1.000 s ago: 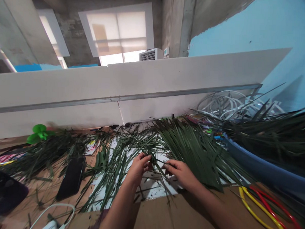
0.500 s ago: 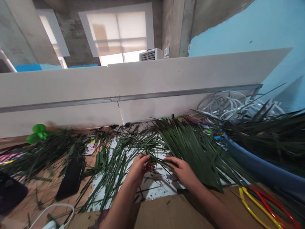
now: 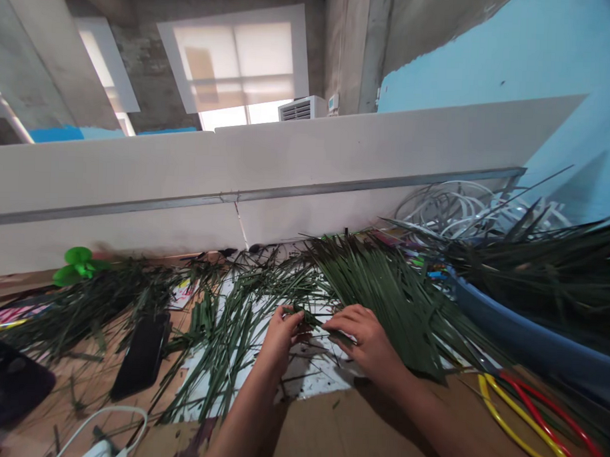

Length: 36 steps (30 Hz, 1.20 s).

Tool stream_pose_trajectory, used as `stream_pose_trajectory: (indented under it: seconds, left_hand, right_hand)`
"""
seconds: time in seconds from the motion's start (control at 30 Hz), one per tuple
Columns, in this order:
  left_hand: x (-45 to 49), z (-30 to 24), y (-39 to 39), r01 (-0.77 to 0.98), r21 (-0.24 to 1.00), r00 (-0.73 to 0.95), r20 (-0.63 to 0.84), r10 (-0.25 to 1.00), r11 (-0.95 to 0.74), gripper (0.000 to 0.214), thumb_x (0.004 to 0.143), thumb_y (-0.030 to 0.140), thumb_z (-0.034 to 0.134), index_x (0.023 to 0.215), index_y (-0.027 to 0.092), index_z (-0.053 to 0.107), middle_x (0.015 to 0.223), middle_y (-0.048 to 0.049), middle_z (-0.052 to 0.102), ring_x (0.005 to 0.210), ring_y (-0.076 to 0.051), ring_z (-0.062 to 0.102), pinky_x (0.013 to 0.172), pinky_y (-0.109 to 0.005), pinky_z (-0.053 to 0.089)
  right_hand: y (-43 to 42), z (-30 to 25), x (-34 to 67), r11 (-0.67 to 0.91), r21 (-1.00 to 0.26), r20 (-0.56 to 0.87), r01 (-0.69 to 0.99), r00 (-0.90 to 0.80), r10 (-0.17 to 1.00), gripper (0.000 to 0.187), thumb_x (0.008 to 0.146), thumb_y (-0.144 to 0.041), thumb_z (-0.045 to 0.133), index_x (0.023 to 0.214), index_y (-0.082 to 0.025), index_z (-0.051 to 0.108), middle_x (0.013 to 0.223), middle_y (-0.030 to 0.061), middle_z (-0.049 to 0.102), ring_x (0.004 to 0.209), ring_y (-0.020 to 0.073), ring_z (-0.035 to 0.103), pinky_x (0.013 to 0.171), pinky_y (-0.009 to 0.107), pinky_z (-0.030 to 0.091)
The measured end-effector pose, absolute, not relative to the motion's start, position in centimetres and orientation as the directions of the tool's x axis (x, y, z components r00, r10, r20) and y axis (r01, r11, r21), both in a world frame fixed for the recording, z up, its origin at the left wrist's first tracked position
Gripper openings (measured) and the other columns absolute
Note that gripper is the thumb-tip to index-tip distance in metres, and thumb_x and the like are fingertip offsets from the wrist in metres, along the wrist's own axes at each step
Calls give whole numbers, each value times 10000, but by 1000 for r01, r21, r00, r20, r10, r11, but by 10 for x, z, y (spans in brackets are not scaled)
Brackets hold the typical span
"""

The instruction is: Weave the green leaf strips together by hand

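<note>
Between my hands is a small bundle of green leaf strips (image 3: 312, 319). My left hand (image 3: 283, 331) pinches its left end between thumb and fingers. On the other side, my right hand (image 3: 360, 332) has closed its fingers on the strips running to the right. How the strips are folded or woven is too small to make out. Beneath both hands lies a white sheet (image 3: 304, 382) with dark scraps on it. Loose cut strips (image 3: 231, 339) cover its left part, and a large fan of long green leaves (image 3: 387, 298) lies just beyond my right hand.
Scissors with red and yellow handles (image 3: 523, 423) lie at the right, near a blue tub (image 3: 522, 323) full of dark leaves. White coiled strips (image 3: 450, 207) sit behind. A black phone (image 3: 141, 356) and a white cable (image 3: 113, 410) are at the left. A low white partition (image 3: 287, 154) closes off the back.
My right hand has shifted slightly left and turned, its fingers now closer to my left hand and more curled over the strips. My left hand has barely moved.
</note>
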State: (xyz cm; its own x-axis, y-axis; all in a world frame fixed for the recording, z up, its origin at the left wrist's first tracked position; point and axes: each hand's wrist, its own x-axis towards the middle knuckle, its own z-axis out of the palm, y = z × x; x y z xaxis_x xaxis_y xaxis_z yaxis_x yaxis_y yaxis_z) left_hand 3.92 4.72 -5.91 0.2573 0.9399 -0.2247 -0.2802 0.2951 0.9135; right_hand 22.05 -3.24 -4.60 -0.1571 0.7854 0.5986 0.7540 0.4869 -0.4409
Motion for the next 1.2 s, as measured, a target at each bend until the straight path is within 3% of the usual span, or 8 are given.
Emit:
stream_pose_trajectory:
  seconds: [0.13, 0.43, 0.77, 0.87, 1.0, 1.1, 1.2]
  left_hand:
    - [42, -56, 43, -320, 897, 282, -218, 934, 306, 447, 647, 274, 807, 1025, 194, 583, 756, 4, 648, 635, -147, 648, 622, -280, 533]
    - [45, -57, 39, -438, 832, 273, -239, 932, 341, 338, 697, 207, 786, 963, 185, 578, 771, 2, 634, 639, -123, 646, 621, -248, 544]
    - [46, -60, 40, -388, 846, 239, -292, 926, 367, 263, 787, 218, 717, 929, 197, 495, 773, 8, 592, 609, -122, 654, 584, -246, 547]
    - [46, -63, 41, -322, 886, 192, -285, 939, 335, 251, 811, 260, 691, 927, 206, 476, 776, 15, 581, 616, -130, 656, 578, -253, 537]
    - [44, -65, 44, -167, 949, 143, -245, 959, 268, 318, 776, 346, 729, 968, 195, 524, 742, 1, 598, 608, -192, 653, 530, -278, 484]
    - [42, -62, 47, -97, 982, 83, -153, 985, 161, 425, 725, 346, 782, 1051, 182, 566, 839, -38, 645, 820, -235, 664, 720, -318, 500]
    - [40, -57, 47, 9, 994, 27, 107, 994, -108, 481, 755, 338, 756, 1171, 182, 572, 1129, -108, 655, 1130, -265, 583, 978, -357, 420]
  right_hand:
    - [-35, -48, 216, 517, -401, 629, 756, -183, 755, 126, 900, -209, 635, 960, -247, 738, 931, 36, 762, 899, 220, 619, 839, 373, 379]
    - [-42, -51, 197, 528, -267, 631, 806, -267, 728, 241, 847, -90, 589, 946, -251, 739, 908, 21, 764, 867, 212, 604, 798, 363, 336]
    - [-38, -61, 201, 508, -295, 526, 809, -306, 793, 288, 853, -94, 611, 1047, -273, 726, 884, 21, 730, 866, 220, 565, 753, 349, 329]
    - [-39, -61, 199, 526, -373, 504, 764, -309, 806, 292, 859, -102, 603, 1055, -281, 724, 944, 22, 728, 914, 222, 565, 807, 352, 354]
    - [-36, -58, 201, 486, -596, 485, 640, -196, 853, 182, 904, -187, 571, 944, -248, 738, 913, 30, 720, 901, 215, 583, 830, 345, 400]
    - [-30, -60, 207, 375, -775, 418, 509, -33, 908, 198, 904, -310, 575, 844, -210, 735, 851, 50, 705, 865, 228, 599, 792, 341, 433]
    - [-23, -63, 214, 273, -914, 310, 301, 83, 947, 284, 854, -443, 623, 835, -187, 744, 864, 66, 712, 862, 242, 620, 779, 343, 452]
